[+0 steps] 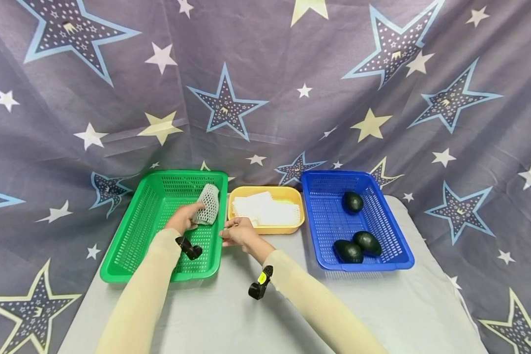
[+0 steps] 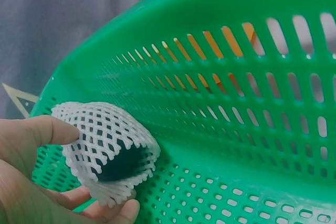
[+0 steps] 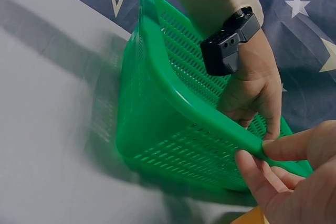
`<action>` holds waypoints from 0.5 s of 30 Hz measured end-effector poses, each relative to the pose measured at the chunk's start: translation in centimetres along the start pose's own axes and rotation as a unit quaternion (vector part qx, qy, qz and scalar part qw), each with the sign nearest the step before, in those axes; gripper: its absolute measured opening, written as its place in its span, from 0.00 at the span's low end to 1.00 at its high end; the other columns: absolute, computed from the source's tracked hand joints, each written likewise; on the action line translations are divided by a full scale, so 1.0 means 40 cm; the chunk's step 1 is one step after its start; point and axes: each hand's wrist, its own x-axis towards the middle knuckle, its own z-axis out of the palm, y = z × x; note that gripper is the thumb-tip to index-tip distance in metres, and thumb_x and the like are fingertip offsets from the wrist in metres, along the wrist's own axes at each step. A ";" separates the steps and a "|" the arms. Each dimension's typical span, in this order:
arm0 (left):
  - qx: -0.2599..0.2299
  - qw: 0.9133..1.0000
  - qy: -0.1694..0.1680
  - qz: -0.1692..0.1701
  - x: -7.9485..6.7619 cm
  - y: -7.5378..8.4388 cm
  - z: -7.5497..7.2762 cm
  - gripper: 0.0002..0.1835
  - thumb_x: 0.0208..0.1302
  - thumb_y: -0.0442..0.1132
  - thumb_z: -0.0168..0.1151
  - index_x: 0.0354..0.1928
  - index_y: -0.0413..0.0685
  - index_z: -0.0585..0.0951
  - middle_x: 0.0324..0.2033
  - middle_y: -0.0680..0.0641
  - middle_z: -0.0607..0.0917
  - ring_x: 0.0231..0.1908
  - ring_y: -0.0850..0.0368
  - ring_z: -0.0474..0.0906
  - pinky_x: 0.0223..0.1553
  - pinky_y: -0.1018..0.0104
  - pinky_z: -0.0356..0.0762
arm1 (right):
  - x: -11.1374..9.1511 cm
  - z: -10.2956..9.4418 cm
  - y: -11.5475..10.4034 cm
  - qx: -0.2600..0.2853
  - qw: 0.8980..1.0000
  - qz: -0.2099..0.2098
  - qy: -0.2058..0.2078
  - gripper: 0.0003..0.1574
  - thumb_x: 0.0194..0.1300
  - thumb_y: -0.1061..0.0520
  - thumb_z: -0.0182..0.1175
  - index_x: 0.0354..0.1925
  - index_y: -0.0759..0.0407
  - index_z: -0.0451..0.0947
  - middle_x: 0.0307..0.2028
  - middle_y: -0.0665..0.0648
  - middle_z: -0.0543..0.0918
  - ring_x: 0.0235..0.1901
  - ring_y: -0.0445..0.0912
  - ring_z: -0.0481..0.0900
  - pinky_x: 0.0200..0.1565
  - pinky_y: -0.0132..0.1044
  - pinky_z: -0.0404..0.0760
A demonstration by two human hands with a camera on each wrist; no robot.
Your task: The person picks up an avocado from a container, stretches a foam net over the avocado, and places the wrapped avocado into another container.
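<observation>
In the head view, my left hand [image 1: 183, 217] reaches into the green basket [image 1: 172, 199] at the left. It holds an avocado in a white foam net [image 1: 209, 202], near the basket's right wall. The left wrist view shows the thumb on top of the net and the other fingers beneath; the dark avocado [image 2: 125, 163] shows through the net's open end. Outside that same wall, my right hand [image 1: 242, 234] pinches the green basket's rim [image 3: 218, 124] between thumb and fingers.
Against the green basket's right side stands a yellow tray [image 1: 287, 229] with white foam nets [image 1: 261, 209] in it. Farther right, a blue basket [image 1: 325, 216] contains three bare avocados [image 1: 352, 202]. A star-patterned curtain [image 1: 265, 123] hangs behind the white table [image 1: 230, 314].
</observation>
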 end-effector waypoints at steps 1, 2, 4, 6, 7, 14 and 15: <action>-0.001 1.000 0.001 0.000 0.000 -0.001 0.000 0.35 0.71 0.43 0.52 0.74 0.33 0.57 0.76 0.35 0.54 0.56 0.51 0.65 0.69 0.50 0.69 | 0.000 0.000 0.000 0.000 1.000 0.000 0.001 0.17 0.64 0.71 0.64 0.51 0.71 0.76 0.27 0.53 0.80 0.23 0.41 0.81 0.38 0.39 0.90; -0.001 1.000 0.003 0.001 0.000 -0.003 -0.001 0.35 0.70 0.43 0.52 0.74 0.33 0.57 0.76 0.35 0.55 0.56 0.51 0.65 0.69 0.49 0.69 | 0.001 0.001 0.001 0.001 1.000 -0.001 0.003 0.16 0.64 0.71 0.65 0.50 0.71 0.76 0.27 0.53 0.80 0.23 0.41 0.81 0.37 0.39 0.90; -0.003 1.000 0.005 0.000 0.000 -0.005 -0.001 0.35 0.70 0.43 0.53 0.73 0.34 0.58 0.75 0.36 0.55 0.57 0.50 0.64 0.70 0.49 0.69 | 0.002 0.001 0.003 0.001 1.000 -0.002 0.004 0.16 0.63 0.72 0.64 0.50 0.71 0.76 0.27 0.53 0.79 0.23 0.41 0.81 0.36 0.38 0.90; 0.000 1.000 0.008 0.000 0.000 -0.008 -0.001 0.35 0.69 0.43 0.53 0.73 0.34 0.58 0.76 0.36 0.55 0.60 0.48 0.64 0.70 0.48 0.69 | 0.003 0.002 0.004 0.002 1.000 -0.005 0.006 0.16 0.63 0.72 0.65 0.49 0.72 0.76 0.26 0.54 0.79 0.23 0.42 0.81 0.35 0.37 0.89; 0.002 1.000 0.007 -0.001 0.000 -0.008 -0.002 0.35 0.69 0.43 0.53 0.73 0.34 0.58 0.76 0.35 0.54 0.62 0.47 0.63 0.71 0.48 0.68 | 0.003 0.002 0.005 0.003 1.000 -0.006 0.006 0.16 0.63 0.72 0.65 0.49 0.72 0.76 0.26 0.54 0.79 0.23 0.42 0.81 0.35 0.38 0.90; 0.009 1.000 -0.011 -0.006 -0.010 -0.004 -0.005 0.41 0.72 0.43 0.51 0.79 0.33 0.48 0.80 0.34 0.45 0.78 0.41 0.50 0.76 0.46 0.60 | 0.001 0.002 0.003 -0.007 1.000 -0.008 0.001 0.16 0.64 0.71 0.64 0.51 0.72 0.75 0.26 0.53 0.79 0.21 0.41 0.81 0.41 0.44 0.90; 0.011 1.000 -0.014 -0.004 -0.011 -0.003 -0.005 0.41 0.72 0.43 0.51 0.79 0.33 0.47 0.80 0.33 0.44 0.79 0.40 0.48 0.77 0.46 0.59 | 0.001 0.002 0.002 -0.008 1.000 -0.007 0.002 0.16 0.65 0.71 0.64 0.51 0.72 0.75 0.26 0.53 0.79 0.20 0.41 0.81 0.41 0.44 0.90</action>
